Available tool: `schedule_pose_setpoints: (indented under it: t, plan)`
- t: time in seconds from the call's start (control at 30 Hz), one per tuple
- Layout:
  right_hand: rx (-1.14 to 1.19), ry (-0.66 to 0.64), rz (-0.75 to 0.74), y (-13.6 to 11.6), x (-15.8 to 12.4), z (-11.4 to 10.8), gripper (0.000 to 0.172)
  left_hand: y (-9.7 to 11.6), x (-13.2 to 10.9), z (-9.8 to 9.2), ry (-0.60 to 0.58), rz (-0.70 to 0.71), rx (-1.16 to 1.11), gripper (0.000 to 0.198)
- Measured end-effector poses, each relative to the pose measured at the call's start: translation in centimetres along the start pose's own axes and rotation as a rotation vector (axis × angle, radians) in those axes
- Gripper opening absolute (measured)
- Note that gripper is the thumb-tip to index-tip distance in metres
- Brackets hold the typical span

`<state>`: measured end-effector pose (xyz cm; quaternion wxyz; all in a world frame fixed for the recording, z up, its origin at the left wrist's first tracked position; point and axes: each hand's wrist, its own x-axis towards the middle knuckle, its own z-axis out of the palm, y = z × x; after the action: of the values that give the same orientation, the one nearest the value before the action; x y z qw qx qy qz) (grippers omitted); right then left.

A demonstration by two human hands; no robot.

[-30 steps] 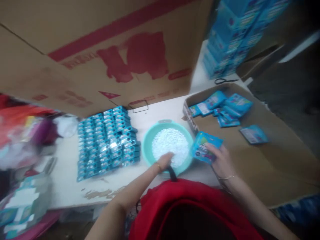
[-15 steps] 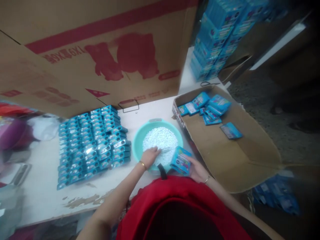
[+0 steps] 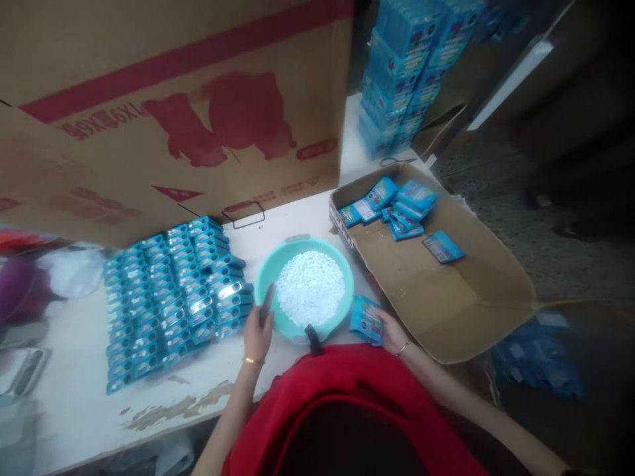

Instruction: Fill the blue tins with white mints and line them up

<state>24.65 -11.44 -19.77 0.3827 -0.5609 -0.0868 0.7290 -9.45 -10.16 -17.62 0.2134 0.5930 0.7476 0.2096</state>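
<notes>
A turquoise plastic basin [image 3: 342, 261] sits in front of me, with a heap of small white pellets [image 3: 310, 285] in it. My left hand [image 3: 258, 332] is at the basin's left edge, closed round a dark, narrow thing [image 3: 268, 299] that sticks up past the fingers; its kind is too blurred to tell. Right of the basin, my right hand [image 3: 389, 330] grips a small blue printed packet [image 3: 366, 321] by its right side, fingers partly behind it. The packet is tilted and stands apart from the pellets.
Rows of small blue boxes [image 3: 169, 301] fill the table's left. An open cardboard tray [image 3: 446, 311] with several blue packets [image 3: 414, 198] lies at right. Behind stand a large carton [image 3: 238, 178] and stacked blue packs [image 3: 397, 79]. Scissors [image 3: 391, 162] lie near the stack.
My left hand has left the pellets and moved to the basin's left edge, where it now holds the dark narrow thing. My right hand keeps the packet, now clear of the basin.
</notes>
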Motion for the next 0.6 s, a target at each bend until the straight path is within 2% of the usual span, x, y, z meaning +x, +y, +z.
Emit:
schedule_pose_setpoints:
  t: [0.07, 0.13, 0.23, 0.33, 0.37, 0.4, 0.5, 0.53, 0.6]
  plan:
    - [-0.124, 0.047, -0.094, 1.2, 0.7, -1.1, 0.036, -0.9, -2.3, 0.6, 0.073, -0.135, -0.066, 0.033]
    - [-0.273, 0.123, -0.197, 2.2, 1.4, -1.8, 0.043, -1.4, -4.2, 1.1, 0.089, -0.244, -0.102, 0.036]
    - [-0.400, 0.227, -0.328, 2.8, 1.6, -1.8, 0.061, -1.4, -5.7, 1.5, 0.104, -0.286, -0.103, 0.038]
    - [-0.579, 0.278, -0.448, 2.4, 0.8, -0.4, 0.079, -1.5, -5.8, 1.0, 0.150, -0.298, -0.055, 0.040]
    - [-0.617, 0.256, -0.412, 2.2, 0.5, 0.5, 0.081, -1.7, -5.4, 0.6, 0.167, -0.312, -0.030, 0.041]
    - [-0.608, 0.205, -0.305, 2.1, 0.2, 1.4, 0.080, -2.0, -4.9, 0.0, 0.183, -0.330, -0.002, 0.043]
    - [-0.375, 0.006, 0.139, 1.8, -0.2, 4.9, 0.071, -3.1, -2.1, -2.1, 0.223, -0.401, 0.105, 0.045]
    - [-0.296, -0.039, 0.215, 1.7, -0.2, 6.1, 0.066, -3.4, -0.9, -2.9, 0.230, -0.426, 0.146, 0.044]
    - [-0.174, -0.087, 0.248, 1.6, 0.1, 8.3, 0.053, -3.8, 1.7, -4.3, 0.225, -0.464, 0.230, 0.041]
